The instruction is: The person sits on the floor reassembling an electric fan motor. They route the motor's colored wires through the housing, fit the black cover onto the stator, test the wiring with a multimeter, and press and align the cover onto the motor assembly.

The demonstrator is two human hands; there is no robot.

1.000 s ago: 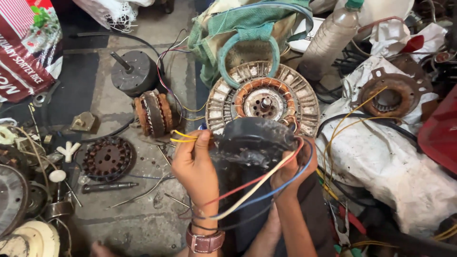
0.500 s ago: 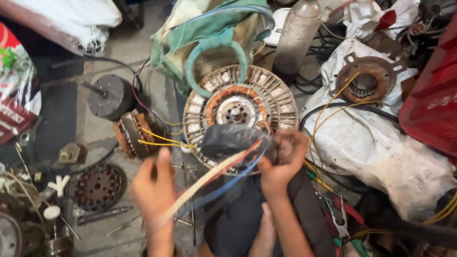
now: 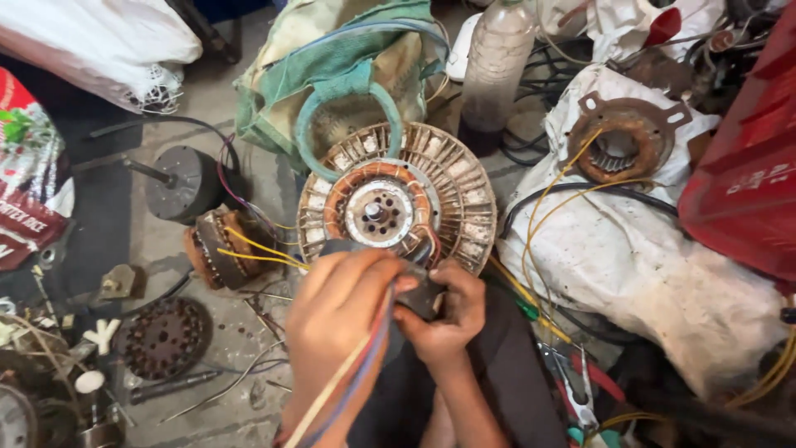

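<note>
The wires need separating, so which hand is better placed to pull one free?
Probably the right hand: it only pinches the dark part, while the left hand is wrapped round the wires.

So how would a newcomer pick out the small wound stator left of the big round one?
Start at the big finned round stator above the hands. Left of it lies the small copper-wound stator, beside a dark shafted motor. Only it trails yellow wires.

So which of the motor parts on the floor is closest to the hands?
The big round finned stator, directly above both hands; the smaller wound core and black motor lie further left.
</note>
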